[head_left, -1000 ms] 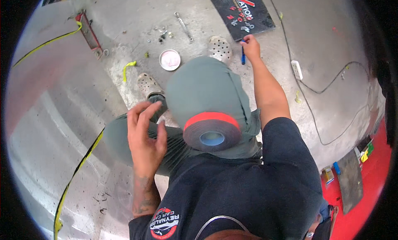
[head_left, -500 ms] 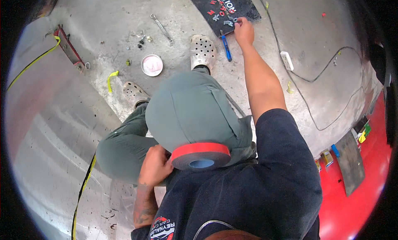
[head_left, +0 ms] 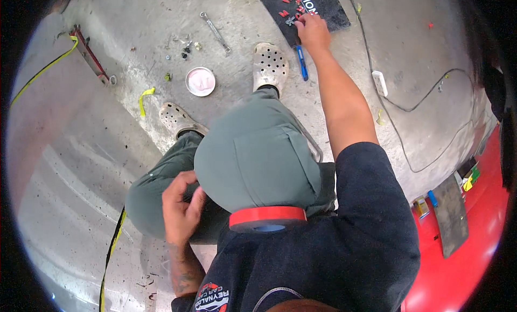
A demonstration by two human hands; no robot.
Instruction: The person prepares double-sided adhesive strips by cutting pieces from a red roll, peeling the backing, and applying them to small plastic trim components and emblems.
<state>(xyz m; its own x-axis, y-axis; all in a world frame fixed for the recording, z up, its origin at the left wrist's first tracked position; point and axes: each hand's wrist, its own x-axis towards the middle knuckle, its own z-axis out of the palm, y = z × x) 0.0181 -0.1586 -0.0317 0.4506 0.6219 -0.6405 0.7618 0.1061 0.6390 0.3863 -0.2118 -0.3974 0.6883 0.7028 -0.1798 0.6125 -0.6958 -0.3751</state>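
My right hand [head_left: 314, 33] reaches over a black mat [head_left: 338, 16] on the floor, its fingers drawn together among small red and grey letter pieces [head_left: 284, 13]. Whatever they grip is hidden. A blue utility knife [head_left: 302, 64] lies just below that hand, its tip at the mat's edge. Beside my knee, my left hand [head_left: 182, 209] is empty, thumb apart from the bent fingers. A roll of red-faced tape [head_left: 267, 215] with a blue core rests in my lap against my shirt.
A white dish of pink paste [head_left: 200, 82], a wrench [head_left: 215, 33] and small hardware [head_left: 186, 49] lie ahead of my shoes. A black cable [head_left: 371, 69] runs across the floor at right. Glossy red bodywork [head_left: 458, 263] is at lower right, a silver panel [head_left: 64, 193] at left.
My left hand has moved away from the tape roll and its thumb has spread from the fingers. My right hand has shifted a little farther over the letters on the mat.
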